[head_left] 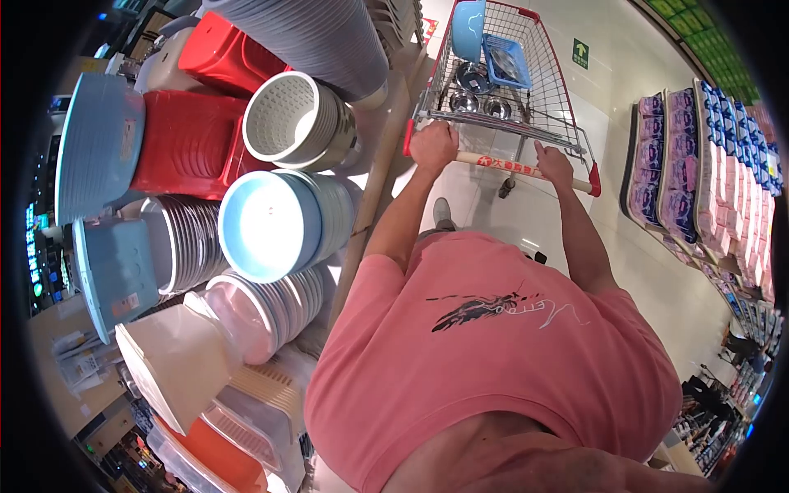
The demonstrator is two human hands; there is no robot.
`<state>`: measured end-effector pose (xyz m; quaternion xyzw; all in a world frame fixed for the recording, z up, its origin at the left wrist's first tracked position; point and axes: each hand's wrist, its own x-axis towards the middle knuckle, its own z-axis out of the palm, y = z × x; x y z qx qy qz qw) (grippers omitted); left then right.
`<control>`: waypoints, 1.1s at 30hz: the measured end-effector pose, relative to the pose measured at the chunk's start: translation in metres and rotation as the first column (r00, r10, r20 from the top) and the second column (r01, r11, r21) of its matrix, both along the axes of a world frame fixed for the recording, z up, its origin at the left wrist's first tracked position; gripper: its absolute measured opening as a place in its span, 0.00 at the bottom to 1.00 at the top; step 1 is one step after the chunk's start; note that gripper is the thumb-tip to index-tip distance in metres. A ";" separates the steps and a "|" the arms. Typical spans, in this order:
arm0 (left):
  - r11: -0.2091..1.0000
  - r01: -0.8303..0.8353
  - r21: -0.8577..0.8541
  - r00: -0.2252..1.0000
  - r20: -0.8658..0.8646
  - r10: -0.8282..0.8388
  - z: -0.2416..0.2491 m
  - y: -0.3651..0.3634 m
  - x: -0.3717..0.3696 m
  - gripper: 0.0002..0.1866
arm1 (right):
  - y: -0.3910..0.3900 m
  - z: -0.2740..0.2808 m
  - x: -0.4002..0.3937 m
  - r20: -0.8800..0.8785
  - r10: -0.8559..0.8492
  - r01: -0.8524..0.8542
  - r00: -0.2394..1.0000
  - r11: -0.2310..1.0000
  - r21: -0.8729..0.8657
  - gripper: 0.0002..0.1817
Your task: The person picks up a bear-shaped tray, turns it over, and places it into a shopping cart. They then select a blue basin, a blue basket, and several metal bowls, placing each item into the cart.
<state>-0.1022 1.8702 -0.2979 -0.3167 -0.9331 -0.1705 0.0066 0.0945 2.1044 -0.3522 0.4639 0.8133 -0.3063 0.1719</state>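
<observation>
Both hands are on the shopping cart's handlebar (472,158), which is pale with red lettering and red end caps. My left hand (434,145) is wrapped round its left end. Toward the right end, my right hand (555,163) grips the same bar, thumb lifted. Ahead of them is the wire basket of the shopping cart (549,78), with a red rim. Inside it are a blue basin (468,33) tilted on its side, a blue plastic basket (518,76) holding a wrapped item, and several shiny metal pieces of cookware (474,80) whose exact kind I cannot make out.
Close on the left, a display table (380,172) bears stacked grey tubs (308,37), red bins (185,144), white wastebaskets (283,115) and light blue basins (267,226). Shelves of pink and purple packages (680,160) line the right. A green arrow sign (581,53) marks the floor.
</observation>
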 end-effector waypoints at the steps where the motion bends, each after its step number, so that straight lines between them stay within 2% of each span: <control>1: 1.000 0.002 -0.016 1.000 0.020 -0.002 0.001 0.006 -0.003 0.13 | 0.006 0.002 -0.005 0.011 -0.003 0.002 1.000 1.000 0.029 0.35; 5: 0.996 -0.016 -0.085 0.996 0.081 0.023 0.000 0.035 -0.017 0.15 | 0.030 0.002 -0.021 -0.004 0.017 -0.016 1.000 0.991 0.136 0.33; 13: 0.996 -0.024 -0.087 0.994 0.105 0.033 -0.005 0.077 -0.036 0.13 | 0.073 0.007 -0.048 -0.039 -0.003 0.008 0.999 0.988 0.153 0.29; 18: 0.991 -0.097 -0.094 0.990 0.093 0.105 -0.010 0.100 -0.044 0.13 | 0.101 0.000 -0.062 -0.021 0.079 -0.075 0.997 0.985 0.155 0.29; 21: 0.986 -0.146 -0.079 0.978 0.136 0.156 -0.009 0.118 -0.049 0.14 | 0.122 -0.018 -0.066 -0.102 0.131 -0.116 0.986 0.983 0.141 0.29; 23: 0.969 -0.174 -0.176 0.960 0.190 0.206 -0.002 0.129 -0.050 0.15 | 0.130 -0.014 -0.067 -0.166 0.160 -0.133 0.973 0.978 0.162 0.29; 26: 0.951 -0.229 -0.208 0.940 0.205 0.271 -0.011 0.148 -0.055 0.15 | 0.149 -0.015 -0.072 -0.223 0.171 -0.151 0.960 0.983 0.107 0.29; 29: 0.940 -0.258 -0.225 0.941 0.161 0.297 -0.022 0.167 -0.059 0.14 | 0.166 -0.018 -0.077 -0.267 0.201 -0.167 0.943 0.975 0.146 0.29; 32: 0.936 -0.267 -0.230 0.945 0.130 0.301 -0.024 0.182 -0.060 0.13 | 0.185 -0.012 -0.083 -0.308 0.230 -0.204 0.923 0.972 0.114 0.28; 33: 0.932 -0.288 -0.219 0.943 0.107 0.316 -0.026 0.188 -0.059 0.13 | 0.190 -0.016 -0.083 -0.349 0.242 -0.198 0.905 0.968 0.156 0.25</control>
